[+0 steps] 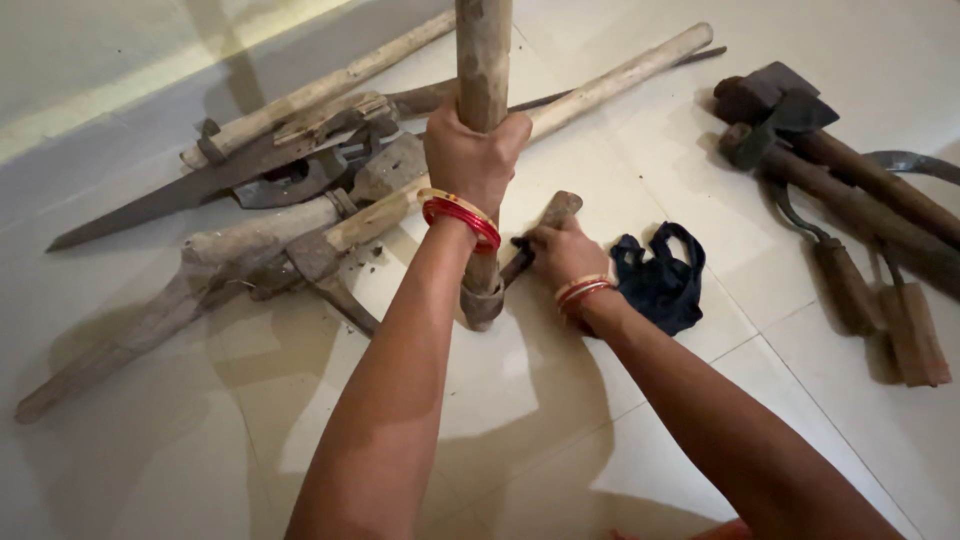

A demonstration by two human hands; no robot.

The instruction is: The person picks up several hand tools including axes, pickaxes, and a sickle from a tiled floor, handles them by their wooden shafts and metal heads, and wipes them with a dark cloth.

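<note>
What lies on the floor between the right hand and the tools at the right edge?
In the head view, a crumpled dark blue cloth lies beside the right hand; beyond it, bare tile up to the wooden-handled tools.

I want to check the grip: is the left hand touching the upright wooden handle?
Touching. In the head view the left hand is wrapped tightly around the upright wooden handle, and no gap shows between them.

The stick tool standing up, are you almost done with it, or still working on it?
Still working. The left hand holds the wooden handle upright, and the right hand presses at its metal head on the floor. The dark cloth lies beside it. The pile of tools and the hammers lie untouched.
</note>
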